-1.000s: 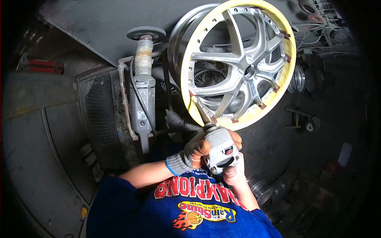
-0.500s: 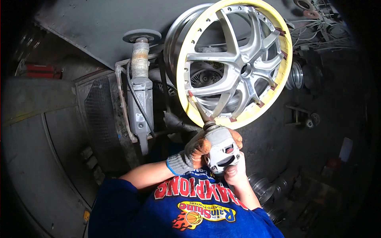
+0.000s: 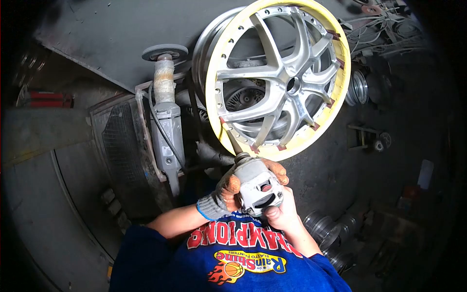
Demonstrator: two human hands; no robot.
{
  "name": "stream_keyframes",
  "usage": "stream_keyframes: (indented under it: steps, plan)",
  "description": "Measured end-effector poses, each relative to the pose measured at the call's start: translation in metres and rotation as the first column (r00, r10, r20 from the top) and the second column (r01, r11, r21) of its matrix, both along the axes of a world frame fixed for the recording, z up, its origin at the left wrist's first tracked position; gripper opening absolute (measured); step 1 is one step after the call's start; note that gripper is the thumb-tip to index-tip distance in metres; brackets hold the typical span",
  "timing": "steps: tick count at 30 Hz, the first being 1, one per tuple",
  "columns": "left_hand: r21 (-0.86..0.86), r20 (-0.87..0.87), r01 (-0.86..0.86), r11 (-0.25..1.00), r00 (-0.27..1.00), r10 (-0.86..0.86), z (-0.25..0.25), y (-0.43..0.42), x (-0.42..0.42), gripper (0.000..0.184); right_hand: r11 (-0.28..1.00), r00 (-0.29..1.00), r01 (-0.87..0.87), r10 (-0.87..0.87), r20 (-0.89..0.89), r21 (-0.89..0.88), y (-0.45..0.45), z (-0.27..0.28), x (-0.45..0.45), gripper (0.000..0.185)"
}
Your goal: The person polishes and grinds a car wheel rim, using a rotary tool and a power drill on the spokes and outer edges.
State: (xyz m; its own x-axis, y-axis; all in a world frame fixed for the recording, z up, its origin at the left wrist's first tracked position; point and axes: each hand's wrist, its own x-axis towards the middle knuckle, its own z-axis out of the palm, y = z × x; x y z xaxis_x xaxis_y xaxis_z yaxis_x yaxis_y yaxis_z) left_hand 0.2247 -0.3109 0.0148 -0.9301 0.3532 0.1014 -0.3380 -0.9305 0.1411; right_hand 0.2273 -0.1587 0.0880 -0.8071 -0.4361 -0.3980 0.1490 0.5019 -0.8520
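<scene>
My left hand (image 3: pixel 224 192), in a grey glove with orange coating, is wrapped round the front of a dusty grey power tool (image 3: pixel 257 182); its orange fingertips also show on the tool's far side. My bare right hand (image 3: pixel 282 211) grips the rear of the same tool, thumb on the housing. From the tool a tapered spindle (image 3: pixel 234 142) points up to the lower left rim of a silver multi-spoke wheel (image 3: pixel 278 80). Yellow covering (image 3: pixel 315 142) with dark red patches runs round the wheel's rim. Whether the tip touches the rim is unclear.
A large grinder (image 3: pixel 167 117) with a disc rests on a metal frame (image 3: pixel 146 131) left of the wheel. More wheels (image 3: pixel 321 228) lie at the lower right. Cables (image 3: pixel 374 34) tangle at the upper right. A small stand (image 3: pixel 362 138) is on the floor, with a red object (image 3: pixel 48 100) far left.
The wheel, grinder and held tool appear shifted left in view, with the wheel staying close to the tool. Both hands keep their hold.
</scene>
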Motion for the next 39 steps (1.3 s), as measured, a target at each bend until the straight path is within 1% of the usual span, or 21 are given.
stream_keyframes:
  steps: [5,7,9,10,15,17,18,22,23,25,27,29,31,33,35,36,39]
  plan:
    - [0.003,0.013,0.032,0.999,0.999,-0.032,0.004,0.002,-0.001,0.110,0.998,0.998,0.028,-0.031,-0.053,-0.060,-0.001,0.000,0.000,0.091]
    - [0.005,0.040,0.042,0.999,0.998,-0.042,0.004,0.002,0.002,0.109,0.997,0.999,0.031,-0.033,-0.036,-0.066,-0.001,0.000,0.000,0.092]
    - [0.013,0.054,0.031,0.999,0.998,-0.032,0.003,-0.001,0.003,0.108,1.000,1.000,0.001,-0.001,0.003,-0.015,0.001,-0.004,0.002,0.092]
    - [-0.011,-0.007,0.021,1.000,1.000,-0.021,-0.002,0.000,0.001,0.108,1.000,1.000,0.000,0.000,-0.013,-0.006,0.000,-0.002,0.000,0.091]
    - [-0.034,-0.015,0.045,0.998,0.999,-0.045,-0.004,0.008,-0.001,0.111,1.000,1.000,0.010,-0.010,0.028,-0.023,0.004,0.002,0.001,0.090]
    - [-0.098,-0.053,0.019,0.995,0.998,-0.024,-0.009,0.006,0.001,0.114,1.000,1.000,0.007,-0.007,0.008,-0.027,0.001,0.001,0.001,0.090]
    - [-0.046,-0.026,0.011,0.999,1.000,-0.012,-0.010,0.007,0.003,0.114,1.000,0.999,0.018,-0.019,-0.034,-0.024,-0.003,0.001,0.001,0.089]
    - [-0.015,-0.041,0.068,0.998,0.997,-0.068,-0.011,0.006,0.001,0.114,1.000,0.999,0.019,-0.020,-0.050,-0.022,-0.001,0.001,0.002,0.088]
    - [-0.017,-0.039,0.068,0.998,0.997,-0.069,-0.010,0.006,0.001,0.114,0.999,1.000,0.013,-0.014,-0.024,-0.035,0.003,-0.002,0.004,0.089]
    - [-0.023,-0.032,0.083,0.996,0.996,-0.083,-0.007,0.007,0.002,0.113,0.998,0.999,0.033,-0.034,-0.020,-0.061,0.001,0.000,0.004,0.089]
    - [-0.023,-0.023,0.070,0.997,0.997,-0.071,-0.011,0.007,0.003,0.113,0.998,1.000,0.016,-0.017,-0.017,-0.061,0.000,-0.002,0.004,0.089]
    - [-0.014,-0.086,0.051,0.999,0.995,-0.052,-0.014,0.006,0.004,0.114,0.998,1.000,0.005,-0.006,-0.017,-0.057,0.001,-0.004,0.005,0.089]
    - [-0.035,-0.094,0.048,0.998,0.994,-0.051,-0.012,0.005,0.003,0.114,0.999,0.999,0.015,-0.017,-0.050,-0.050,0.004,-0.007,0.008,0.088]
    - [-0.050,-0.054,0.080,0.996,0.995,-0.083,-0.004,0.005,0.003,0.114,0.999,0.999,0.007,-0.009,-0.044,-0.044,0.006,-0.004,0.007,0.087]
    - [-0.047,-0.042,0.070,0.996,0.997,-0.072,-0.004,0.008,0.006,0.113,0.997,0.998,0.033,-0.036,-0.047,-0.068,0.006,-0.004,0.007,0.086]
    - [-0.042,-0.029,0.066,0.997,0.997,-0.067,-0.002,0.006,0.007,0.112,0.997,1.000,0.017,-0.018,-0.025,-0.069,0.007,-0.004,0.008,0.086]
    - [-0.039,-0.025,0.069,0.997,0.997,-0.070,0.000,0.004,0.009,0.109,0.998,0.999,0.002,-0.005,-0.045,-0.065,0.005,-0.004,0.010,0.086]
